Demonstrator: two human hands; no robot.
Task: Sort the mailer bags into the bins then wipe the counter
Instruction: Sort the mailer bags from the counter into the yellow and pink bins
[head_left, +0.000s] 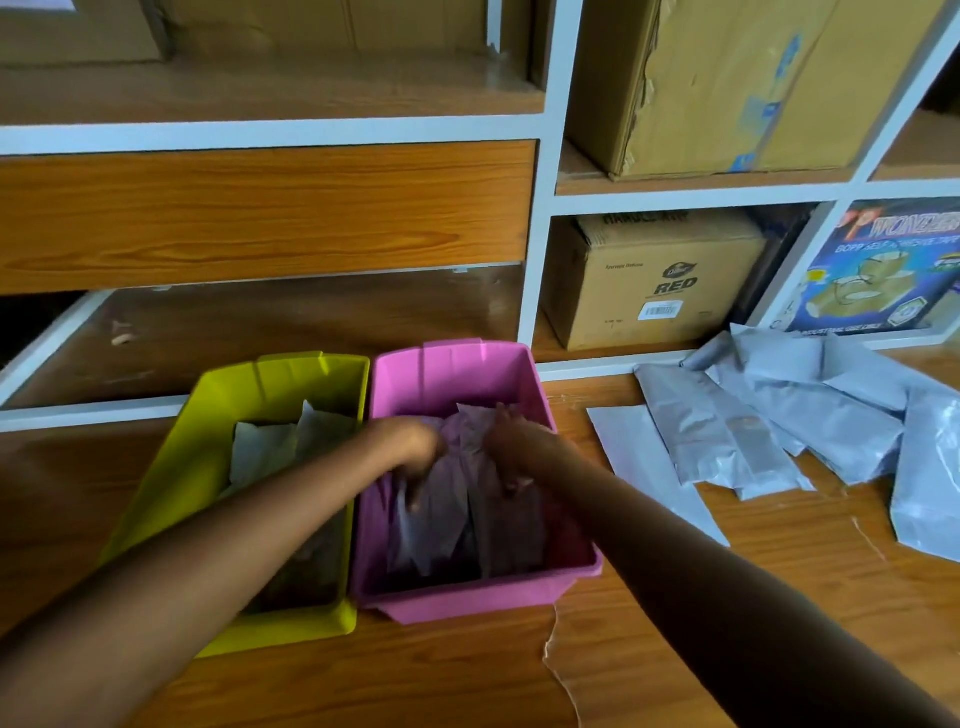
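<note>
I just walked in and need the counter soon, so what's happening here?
A person has the left hand and right hand down in the pink bin, on the mailer bags inside; blur hides the grip. The yellow bin beside it holds a few too. A pile of grey mailers lies unsorted on the counter.

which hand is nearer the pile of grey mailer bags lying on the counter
Right. The right hand is inside the pink bin on the side facing the pile of grey mailer bags. The left hand is in the same bin, on its far side from the pile.
</note>
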